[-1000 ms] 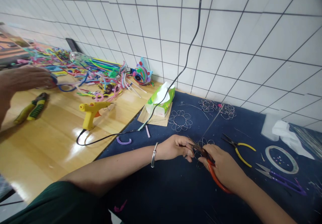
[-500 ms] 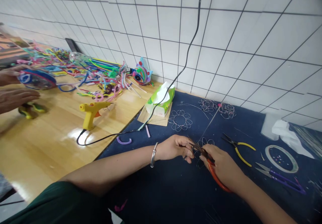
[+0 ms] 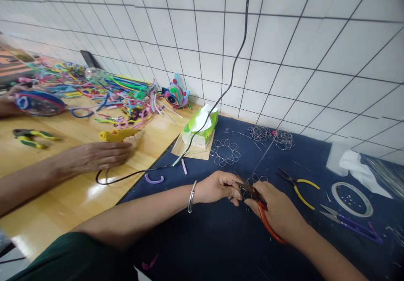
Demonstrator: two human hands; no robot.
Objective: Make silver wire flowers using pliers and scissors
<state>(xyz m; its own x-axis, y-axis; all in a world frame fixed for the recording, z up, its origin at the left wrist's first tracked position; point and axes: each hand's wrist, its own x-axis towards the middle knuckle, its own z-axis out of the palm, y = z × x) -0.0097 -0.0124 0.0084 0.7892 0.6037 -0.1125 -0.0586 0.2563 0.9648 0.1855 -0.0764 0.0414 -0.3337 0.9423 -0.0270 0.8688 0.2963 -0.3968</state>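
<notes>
My right hand (image 3: 276, 199) grips red-handled pliers (image 3: 267, 222), whose dark jaws point left toward my left fingers. My left hand (image 3: 217, 187) is closed in a pinch at the jaw tips, on what looks like thin wire. A looped wire flower (image 3: 259, 177) shows partly behind the pliers, the rest hidden by my right hand. Beyond my hands, a finished-looking ring of wire petals (image 3: 225, 152) lies flat on the dark blue mat (image 3: 202, 239). A bunch of wire flowers (image 3: 284, 139) with a red bead lies by the wall.
Yellow-handled pliers (image 3: 304, 186), purple snips (image 3: 353, 226) and a round dish of beads (image 3: 335, 193) lie to the right. A tissue pack (image 3: 197, 136) stands beyond my left hand. At left, a co-worker's hand (image 3: 101, 157) is at a yellow glue gun (image 3: 118, 135), near colourful pipe cleaners (image 3: 126, 91).
The co-worker's hand has moved right from the decorated bottle to the glue gun, uncovering green-and-yellow pliers. My hands stay nearly in place, the pliers shifting slightly left.
</notes>
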